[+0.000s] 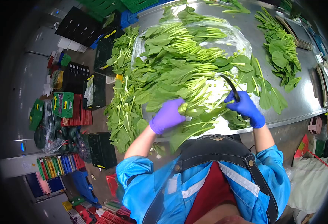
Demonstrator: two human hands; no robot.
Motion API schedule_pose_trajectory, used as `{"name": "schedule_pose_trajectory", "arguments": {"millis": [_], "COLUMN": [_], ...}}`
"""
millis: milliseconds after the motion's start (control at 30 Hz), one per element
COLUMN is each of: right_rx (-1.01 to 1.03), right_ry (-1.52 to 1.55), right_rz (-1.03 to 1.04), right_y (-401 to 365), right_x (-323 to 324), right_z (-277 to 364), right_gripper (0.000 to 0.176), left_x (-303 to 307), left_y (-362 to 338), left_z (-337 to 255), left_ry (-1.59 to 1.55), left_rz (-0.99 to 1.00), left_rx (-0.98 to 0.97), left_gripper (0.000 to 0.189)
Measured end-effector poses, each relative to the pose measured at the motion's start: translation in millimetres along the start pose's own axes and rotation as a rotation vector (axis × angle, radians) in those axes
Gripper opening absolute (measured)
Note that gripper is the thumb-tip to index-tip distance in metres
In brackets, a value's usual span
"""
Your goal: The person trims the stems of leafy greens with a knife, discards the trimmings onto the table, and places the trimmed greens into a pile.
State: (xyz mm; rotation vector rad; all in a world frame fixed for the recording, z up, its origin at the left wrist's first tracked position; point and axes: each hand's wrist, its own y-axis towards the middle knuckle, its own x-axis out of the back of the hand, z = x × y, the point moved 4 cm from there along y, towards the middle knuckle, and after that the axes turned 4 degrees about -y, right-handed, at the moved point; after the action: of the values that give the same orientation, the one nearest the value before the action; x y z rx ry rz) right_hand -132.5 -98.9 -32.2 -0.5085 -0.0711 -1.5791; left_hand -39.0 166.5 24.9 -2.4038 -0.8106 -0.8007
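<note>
My left hand (170,115), in a purple glove, is closed around the pale stem ends of a leafy green (188,131), whose leaves hang blurred toward the table's front edge. In a blue-violet glove, my right hand (247,108) grips a dark curved knife (230,86), sickle-like, its tip pointing up and left. Between the hands, a white board (215,91) carries small cut stem pieces. A large heap of leafy greens (175,56) with long pale stems lies just beyond my hands, partly on clear plastic.
A row of greens (279,48) lies along the right of the metal table (242,33). More greens (124,112) spill over the left side. Dark crates (102,149) stand at the left, with a green crate (63,104) on red ones. Flat devices (326,86) line the right edge.
</note>
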Motion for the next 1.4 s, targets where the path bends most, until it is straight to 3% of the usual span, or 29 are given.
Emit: {"name": "schedule_pose_trajectory", "arguments": {"millis": [33,100,167,200,267,300,333,367,433,500,567,600,700,733,767,833,867,1033,1067,1167,1200,1300,1367,1400], "right_rx": [0.176,0.135,0.076,0.163,0.197,0.273,0.277,0.225,0.443,0.309,0.16,0.161,0.103,0.087,0.072,-0.027,-0.005,0.005,-0.078,-0.034,-0.022,-0.253,-0.058,-0.094], "right_ry": [-0.06,-0.088,0.084,0.174,0.315,0.437,0.463,0.391,0.498,0.593,0.454,0.446,0.559,0.625,0.692,0.837,0.843,0.69,0.471,-0.037,-0.346,-0.59,-0.529,-0.388], "right_rz": [0.046,0.147,0.165,0.105,-0.021,-0.056,-0.119,-0.206,-0.241,-0.105,-0.104,-0.132,-0.309,-0.346,-0.384,-0.458,-0.6,-1.077,-1.181,-1.204,-1.142,-1.343,-1.153,-0.971], "right_y": [2.4,8.0,18.8,29.6,42.0,44.5,48.5,49.9,75.9,56.6,56.2,55.4,64.1,63.6,64.2,71.4,79.7,136.7,147.7,190.1,204.8,161.0,150.7,145.9], "right_x": [6.1,2.9,-2.9,-6.2,8.3,20.2,32.6,41.9,33.7,21.5,17.9,26.4,59.9,78.5,98.7,152.5,184.2,360.2,396.0,482.9,506.2,433.3,377.0,342.3], "right_z": [18.8,62.7,104.2,110.9,109.9,107.5,96.0,83.0,33.6,31.0,9.9,1.9,-30.6,-37.5,-44.2,-58.6,-70.8,-171.8,-194.2,-291.0,-319.6,-193.8,-154.2,-149.2], "right_gripper": [0.019,0.017,0.021,0.024,0.034,0.038,0.049,0.052,0.056,0.06,0.057,0.057,0.047,0.046,0.044,0.038,0.036,0.039,0.049,0.09,0.095,0.073,0.065,0.057], "left_x": [9.1,21.1,25.7,25.4,32.6,36.5,36.1,34.1,29.2,5.0,-28.6,-45.9,-78.8,-82.4,-87.5,-85.5,-88.7,-92.3,-98.9,-111.6,-122.9,-123.2,-119.0,-115.7], "left_y": [5.9,21.8,49.7,65.0,96.5,109.9,120.6,130.6,158.4,192.9,233.3,244.4,277.5,288.2,293.3,291.1,286.8,227.4,215.2,166.6,153.4,109.9,99.8,100.2], "left_z": [-11.0,-40.7,-64.2,-73.7,-72.5,-72.8,-72.0,-72.2,-75.4,-77.8,-69.9,-74.7,-101.6,-112.5,-108.9,-111.2,-103.4,-41.0,-19.3,5.4,26.5,39.3,41.8,39.8], "left_ry": [0.0,-0.218,-0.372,-0.526,-0.738,-0.799,-1.009,-1.004,-1.122,-1.167,-1.376,-1.465,-1.491,-1.47,-1.411,-1.317,-1.235,-1.048,-1.037,-0.993,-0.898,-0.405,-0.115,-0.006], "left_rz": [0.0,0.13,0.214,0.298,0.275,0.264,0.282,0.294,0.224,0.247,0.136,0.156,0.131,0.191,0.11,0.126,0.051,0.097,0.066,-0.072,-0.124,-0.273,-0.394,-0.422], "left_rx": [0.001,-0.113,-0.13,-0.145,-0.129,-0.152,-0.122,-0.138,-0.081,-0.122,-0.059,0.027,-0.044,-0.14,-0.011,0.021,0.002,0.111,0.154,0.38,0.284,0.045,-0.067,-0.149], "left_gripper": [0.033,0.032,0.031,0.03,0.03,0.031,0.035,0.035,0.038,0.035,0.032,0.03,0.029,0.044,0.081,0.093,0.069,0.058,0.054,0.048,0.043,0.028,0.026,0.022]}}
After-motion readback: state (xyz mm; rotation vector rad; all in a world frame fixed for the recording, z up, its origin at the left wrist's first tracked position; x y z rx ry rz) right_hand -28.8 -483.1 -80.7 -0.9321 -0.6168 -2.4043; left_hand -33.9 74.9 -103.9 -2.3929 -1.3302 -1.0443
